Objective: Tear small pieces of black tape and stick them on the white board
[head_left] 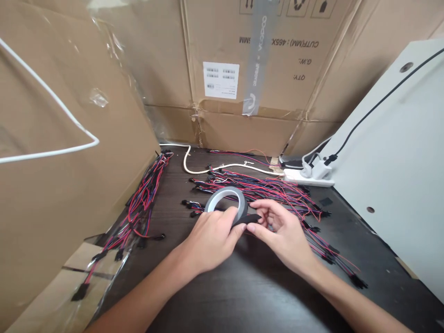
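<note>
My left hand [210, 240] grips a roll of black tape [240, 209] with a white core, standing on edge on the dark table [222, 300]. A strip of the tape's free end [254, 218] runs out to my right hand [280, 231], which pinches it between thumb and fingers. Behind both hands lies a loose spread of red, blue and black wire leads [258, 187] with black connectors, and some of the leads pass under the roll. A second bundle of such leads [145, 199] lies further left.
Large cardboard sheets [243, 129] stand behind the table and at the left. A white power strip [307, 176] with plugs and a white cable [222, 167] lies at the back. A pale panel [391, 120] rises at the right, and the table's edge runs beneath it.
</note>
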Available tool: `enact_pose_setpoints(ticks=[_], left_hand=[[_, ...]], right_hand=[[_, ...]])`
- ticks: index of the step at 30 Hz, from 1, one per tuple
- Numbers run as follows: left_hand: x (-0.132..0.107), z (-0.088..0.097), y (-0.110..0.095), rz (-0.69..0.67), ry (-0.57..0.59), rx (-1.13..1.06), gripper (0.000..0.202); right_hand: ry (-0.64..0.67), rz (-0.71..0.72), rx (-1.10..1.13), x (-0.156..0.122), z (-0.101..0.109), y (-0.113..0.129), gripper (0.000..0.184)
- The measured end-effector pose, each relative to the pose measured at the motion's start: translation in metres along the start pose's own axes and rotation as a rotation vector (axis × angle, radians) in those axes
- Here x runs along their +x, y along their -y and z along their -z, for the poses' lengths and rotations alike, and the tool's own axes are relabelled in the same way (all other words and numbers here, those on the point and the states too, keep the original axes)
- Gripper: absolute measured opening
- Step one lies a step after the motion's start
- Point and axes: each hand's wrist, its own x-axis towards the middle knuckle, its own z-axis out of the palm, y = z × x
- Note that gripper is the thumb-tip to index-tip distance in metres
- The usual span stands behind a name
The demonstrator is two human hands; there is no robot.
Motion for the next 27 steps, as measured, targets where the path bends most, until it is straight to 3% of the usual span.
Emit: enact_pose_setpoints(ticks=[8, 17, 27], left_hand=[[-0.003, -0.0004, -0.0048, -0.018, 0.067, 0.112, 0.024], [-0.0047, 0.0018, -0.0086, -0.034, 0.085, 0.103, 0.029], [-0.0049, 0.0002, -0.0056, -0.031, 0.024, 0.075, 0.039]], right_hand=[[-0.021, 0.249, -0.246, -0.0035, -0.0025, 0.0021, 0.009], [0.076, 0.353, -0.338, -0.0013, 0.0024, 0.0014, 0.013], [0.13, 0.44, -0.351, -0.0031, 0.0046, 0.0005, 0.016]])
